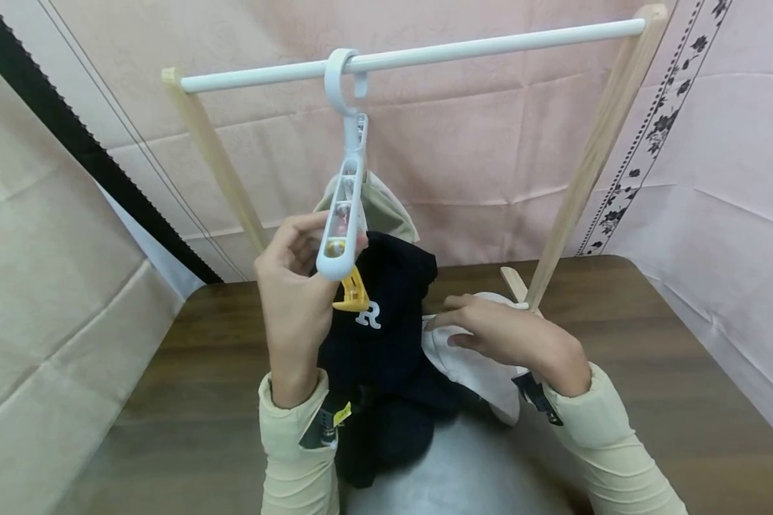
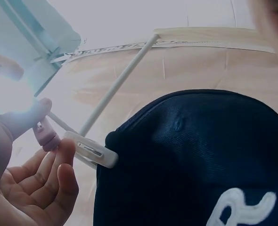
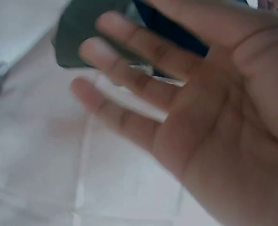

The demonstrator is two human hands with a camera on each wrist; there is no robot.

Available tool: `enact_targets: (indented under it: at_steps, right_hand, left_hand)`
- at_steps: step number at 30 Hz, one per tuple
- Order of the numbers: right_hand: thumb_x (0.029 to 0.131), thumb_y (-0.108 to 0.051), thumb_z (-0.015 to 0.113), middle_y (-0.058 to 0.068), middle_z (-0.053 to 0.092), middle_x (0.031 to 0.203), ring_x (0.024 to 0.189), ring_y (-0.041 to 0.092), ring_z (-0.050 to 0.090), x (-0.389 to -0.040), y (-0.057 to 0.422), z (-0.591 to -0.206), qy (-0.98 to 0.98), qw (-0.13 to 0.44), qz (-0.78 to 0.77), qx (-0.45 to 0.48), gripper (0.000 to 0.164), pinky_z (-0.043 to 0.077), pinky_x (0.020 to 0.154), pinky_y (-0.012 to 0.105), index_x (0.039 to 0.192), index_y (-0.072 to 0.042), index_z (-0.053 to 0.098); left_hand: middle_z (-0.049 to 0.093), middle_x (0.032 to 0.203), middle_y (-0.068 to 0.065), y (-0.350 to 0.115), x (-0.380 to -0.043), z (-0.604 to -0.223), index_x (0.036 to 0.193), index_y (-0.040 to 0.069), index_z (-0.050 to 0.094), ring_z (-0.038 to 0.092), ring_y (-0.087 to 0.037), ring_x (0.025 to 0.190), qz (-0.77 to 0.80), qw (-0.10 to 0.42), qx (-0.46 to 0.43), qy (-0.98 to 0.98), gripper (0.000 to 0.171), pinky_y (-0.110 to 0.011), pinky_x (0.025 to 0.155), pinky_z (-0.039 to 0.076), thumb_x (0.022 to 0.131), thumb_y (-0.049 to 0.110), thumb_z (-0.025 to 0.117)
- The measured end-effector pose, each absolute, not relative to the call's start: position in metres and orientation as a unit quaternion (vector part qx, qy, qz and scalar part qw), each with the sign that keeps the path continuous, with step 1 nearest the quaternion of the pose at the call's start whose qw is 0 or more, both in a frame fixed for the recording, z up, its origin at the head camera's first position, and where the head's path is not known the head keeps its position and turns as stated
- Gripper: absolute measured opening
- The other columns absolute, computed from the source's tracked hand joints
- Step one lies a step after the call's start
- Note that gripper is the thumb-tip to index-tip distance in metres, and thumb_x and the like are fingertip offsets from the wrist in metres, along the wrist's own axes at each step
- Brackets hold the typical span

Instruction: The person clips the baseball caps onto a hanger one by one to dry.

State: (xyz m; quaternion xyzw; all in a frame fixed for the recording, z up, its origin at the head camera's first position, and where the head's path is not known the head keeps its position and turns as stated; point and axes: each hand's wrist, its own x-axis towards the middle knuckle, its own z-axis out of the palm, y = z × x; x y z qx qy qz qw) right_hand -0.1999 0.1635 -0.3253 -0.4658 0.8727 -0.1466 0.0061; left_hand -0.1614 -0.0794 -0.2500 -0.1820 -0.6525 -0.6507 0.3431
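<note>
A light-blue clip hanger (image 1: 340, 243) hangs by its hook from the white rod. My left hand (image 1: 296, 300) is at its near end, thumb and fingertips pinching a pink clip (image 2: 46, 135). Beside that, a white clip (image 2: 93, 149) sits at the edge of a navy cap (image 1: 386, 343) with a white letter R. A yellow clip (image 1: 353, 292) hangs under the hanger's near end. My right hand (image 1: 496, 329) has its fingers extended over a white cap (image 1: 477, 379), partly hiding it. Behind the navy cap hangs an olive and beige cap (image 1: 389, 211).
The white rod (image 1: 489, 48) spans two wooden posts, the right post (image 1: 595, 150) standing on the brown wooden table (image 1: 212, 400). A cloth backdrop (image 1: 477, 157) rises behind the rack, with more cloth on both sides.
</note>
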Motion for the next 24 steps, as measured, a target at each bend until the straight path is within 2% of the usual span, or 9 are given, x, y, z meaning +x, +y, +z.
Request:
enact_targets:
  at_steps: [4, 7, 10, 14, 17, 20, 24]
  right_hand:
    - [0.094, 0.008, 0.058, 0.005, 0.06, 0.134, 0.127, 0.029, 0.052, -0.205, 0.167, -0.336, 0.844, 0.04, -0.151, -0.514, 0.041, 0.044, 0.103, 0.047, 0.119, -0.02, 0.071]
    - [0.093, 0.013, 0.05, 0.007, 0.055, 0.143, 0.133, 0.037, 0.046, -0.207, 0.169, -0.343, 0.845, 0.079, -0.13, -0.513, 0.051, 0.04, 0.106, 0.053, 0.116, -0.027, 0.073]
    - [0.093, 0.011, 0.053, 0.01, 0.049, 0.148, 0.135, 0.042, 0.041, -0.205, 0.166, -0.347, 0.857, 0.113, -0.089, -0.496, 0.053, 0.038, 0.106, 0.058, 0.116, -0.031, 0.074]
    - [0.094, 0.008, 0.056, 0.008, 0.043, 0.152, 0.14, 0.04, 0.035, -0.198, 0.156, -0.35, 0.886, 0.132, -0.021, -0.443, 0.055, 0.035, 0.106, 0.062, 0.118, -0.038, 0.072]
    - [0.093, 0.007, 0.058, 0.004, 0.044, 0.147, 0.135, 0.033, 0.038, -0.194, 0.147, -0.353, 0.905, 0.128, 0.023, -0.404, 0.056, 0.034, 0.105, 0.061, 0.118, -0.041, 0.071]
    - [0.091, 0.002, 0.063, 0.003, 0.046, 0.135, 0.122, 0.026, 0.04, -0.191, 0.137, -0.359, 0.915, 0.118, 0.048, -0.382, 0.051, 0.034, 0.103, 0.057, 0.114, -0.042, 0.072]
    - [0.088, -0.004, 0.069, 0.002, 0.046, 0.125, 0.111, 0.024, 0.039, -0.19, 0.129, -0.365, 0.926, 0.107, 0.064, -0.357, 0.042, 0.034, 0.096, 0.053, 0.108, -0.041, 0.073]
  left_hand:
    - [0.073, 0.103, -0.012, -0.079, -0.164, -0.251, 0.107, 0.0, 0.069, 0.07, -0.027, 0.096, -0.665, 0.33, -0.193, -0.642, 0.031, -0.031, 0.083, 0.056, 0.079, 0.004, 0.083]
    - [0.073, 0.103, -0.013, -0.077, -0.165, -0.252, 0.107, -0.002, 0.068, 0.069, -0.027, 0.097, -0.67, 0.326, -0.197, -0.637, 0.031, -0.031, 0.084, 0.056, 0.079, 0.002, 0.082]
    - [0.072, 0.104, -0.014, -0.076, -0.164, -0.252, 0.107, -0.004, 0.067, 0.069, -0.028, 0.096, -0.678, 0.321, -0.198, -0.631, 0.032, -0.032, 0.083, 0.057, 0.079, 0.002, 0.082]
    - [0.072, 0.105, -0.016, -0.077, -0.163, -0.252, 0.108, -0.004, 0.067, 0.07, -0.03, 0.095, -0.688, 0.31, -0.198, -0.626, 0.032, -0.033, 0.082, 0.058, 0.08, 0.002, 0.082]
    - [0.072, 0.106, -0.015, -0.079, -0.163, -0.252, 0.108, -0.003, 0.067, 0.07, -0.03, 0.095, -0.69, 0.304, -0.196, -0.627, 0.032, -0.033, 0.082, 0.058, 0.08, 0.002, 0.082]
    - [0.072, 0.104, -0.015, -0.08, -0.162, -0.252, 0.108, -0.004, 0.067, 0.07, -0.03, 0.094, -0.688, 0.302, -0.195, -0.63, 0.032, -0.032, 0.082, 0.058, 0.08, 0.002, 0.082]
    - [0.072, 0.103, -0.014, -0.081, -0.162, -0.251, 0.108, -0.005, 0.066, 0.07, -0.029, 0.093, -0.688, 0.299, -0.2, -0.631, 0.032, -0.03, 0.079, 0.058, 0.08, 0.001, 0.081]
